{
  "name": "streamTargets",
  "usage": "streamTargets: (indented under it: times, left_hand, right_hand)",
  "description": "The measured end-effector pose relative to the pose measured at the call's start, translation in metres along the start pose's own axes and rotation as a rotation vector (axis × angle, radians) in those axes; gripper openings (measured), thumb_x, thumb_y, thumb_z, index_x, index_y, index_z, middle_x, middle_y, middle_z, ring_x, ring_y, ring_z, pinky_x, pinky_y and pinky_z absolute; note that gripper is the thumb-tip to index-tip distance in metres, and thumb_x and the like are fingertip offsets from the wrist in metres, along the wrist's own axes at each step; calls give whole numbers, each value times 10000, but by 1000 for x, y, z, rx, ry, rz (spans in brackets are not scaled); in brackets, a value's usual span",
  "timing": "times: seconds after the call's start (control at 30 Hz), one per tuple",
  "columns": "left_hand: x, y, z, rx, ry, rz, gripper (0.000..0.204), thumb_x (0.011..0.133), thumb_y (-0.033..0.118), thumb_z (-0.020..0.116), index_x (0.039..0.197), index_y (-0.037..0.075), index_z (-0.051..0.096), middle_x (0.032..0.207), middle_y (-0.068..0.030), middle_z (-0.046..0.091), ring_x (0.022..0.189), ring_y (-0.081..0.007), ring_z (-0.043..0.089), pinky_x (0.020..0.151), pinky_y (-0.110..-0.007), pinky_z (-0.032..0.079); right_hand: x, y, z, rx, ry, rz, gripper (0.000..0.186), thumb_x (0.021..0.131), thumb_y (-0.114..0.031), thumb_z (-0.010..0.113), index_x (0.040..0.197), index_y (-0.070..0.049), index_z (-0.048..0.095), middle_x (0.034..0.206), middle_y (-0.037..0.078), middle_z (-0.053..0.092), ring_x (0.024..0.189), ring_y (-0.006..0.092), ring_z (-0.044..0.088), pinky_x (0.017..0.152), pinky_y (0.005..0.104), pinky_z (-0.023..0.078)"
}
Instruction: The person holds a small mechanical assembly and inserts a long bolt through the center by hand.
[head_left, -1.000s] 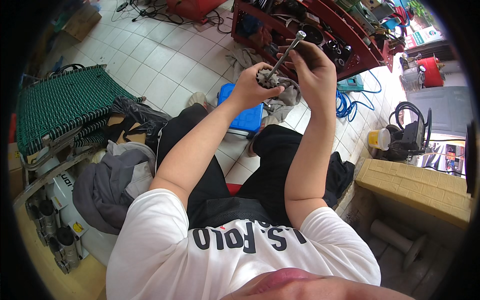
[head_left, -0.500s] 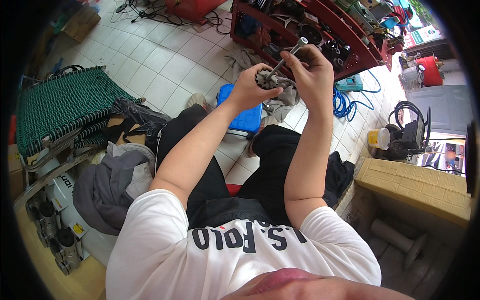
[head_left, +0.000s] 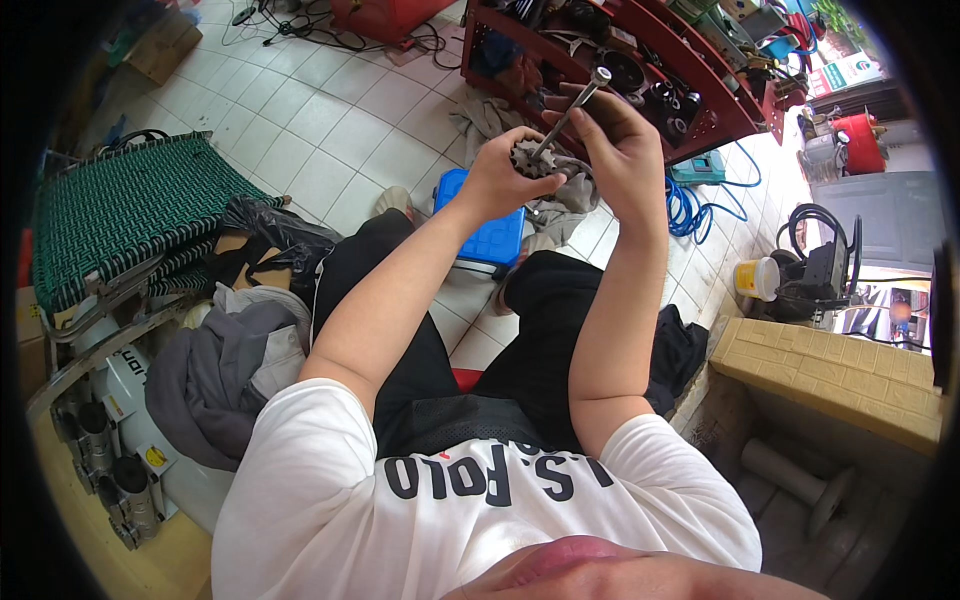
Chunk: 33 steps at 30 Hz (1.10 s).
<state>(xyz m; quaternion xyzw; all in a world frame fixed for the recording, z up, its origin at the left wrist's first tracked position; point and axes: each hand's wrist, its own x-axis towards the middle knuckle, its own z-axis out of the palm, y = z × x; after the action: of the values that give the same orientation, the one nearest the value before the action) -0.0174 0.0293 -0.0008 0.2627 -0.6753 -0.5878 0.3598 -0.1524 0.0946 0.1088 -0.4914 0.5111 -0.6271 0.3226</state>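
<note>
My left hand (head_left: 497, 182) is wrapped round a toothed metal part like a small gear or rotor (head_left: 528, 158), held up in front of me. A long metal rod with a socket-like head (head_left: 572, 112) slants from the toothed part up to the right. Its lower end meets the face of that part; whether it goes inside cannot be made out. My right hand (head_left: 622, 140) has the rod between thumb and fingers, just below its head. Part of the grip is hidden behind the rod and the hand.
Below my hands a blue-lidded case (head_left: 490, 235) stands on the tiled floor, beside a grey cloth (head_left: 575, 205). A red rack (head_left: 725, 85) full of parts is ahead right, with a coiled blue hose (head_left: 690, 212) near it. At left is a green woven folding chair (head_left: 140, 215).
The right hand's fingers have loosened and lifted outward, and the thumb has shifted on the rod. The rod's head has tipped slightly left. My left hand and the toothed part have barely moved.
</note>
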Motion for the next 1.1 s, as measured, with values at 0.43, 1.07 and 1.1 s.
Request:
streamTargets:
  times: [0.43,1.07,1.1]
  left_hand:
    - [-1,0,0,15,-24,18,422,778,232,906,1087,73,668,918,4,708,819,-80,644,775,-278,539]
    - [-1,3,0,-5,-18,-41,440,767,198,911,1090,37,659,889,-32,732,821,-96,680,770,-284,559]
    - [-1,3,0,-11,-23,-63,439,767,197,910,1090,38,660,891,-31,731,819,-99,681,769,-286,560]
  right_hand:
    - [-1,-2,8,69,69,-15,205,926,-98,782,1061,26,691,1024,86,771,884,125,719,740,277,566]
    - [4,14,-1,-36,63,-40,267,910,-119,811,1122,4,706,930,71,770,825,105,709,729,251,548]
    - [4,13,-2,-222,84,-33,266,912,-112,805,1124,12,702,944,73,772,850,119,723,759,263,566]
